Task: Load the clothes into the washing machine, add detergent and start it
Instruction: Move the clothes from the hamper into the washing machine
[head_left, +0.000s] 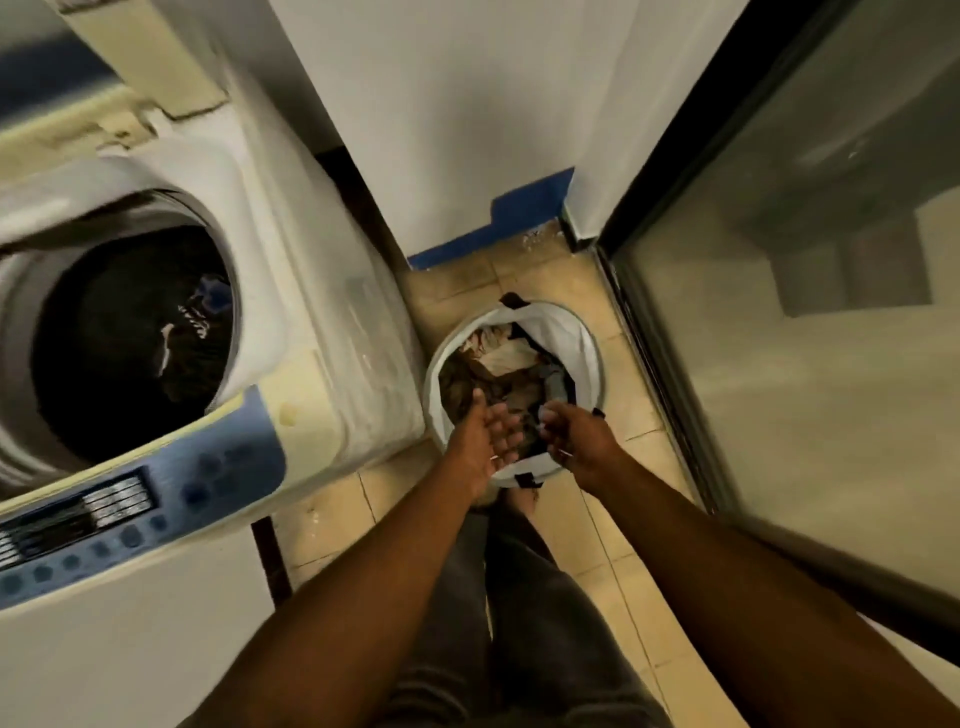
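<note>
Forearms, two, bare, reaching down over dark trouser legs.

Left hand (485, 434): fingers straight, palm spread, holding nothing, above the near rim of the laundry basket (589, 343).

Right hand (576, 441): fingers bent down toward the pile. It is blurred, so I cannot tell whether it has any cloth.

Clothes (501, 358): mixed pale and dark pieces heaped inside the basket, which stands on the floor just beside the washing machine (332, 332).

Drum (130, 338): open at the top, dark garments already inside.

Step in hand, as judged: loading, part done; detergent and start not yet reached. The next move calls for closing both hands on a bundle and lifting it left over the machine's rim.

Control panel (130, 512): blue, on the machine's near edge.

Floor (634, 545): beige tile.

Room: narrow corner, white wall (441, 104), glass door (805, 338) at right.
</note>
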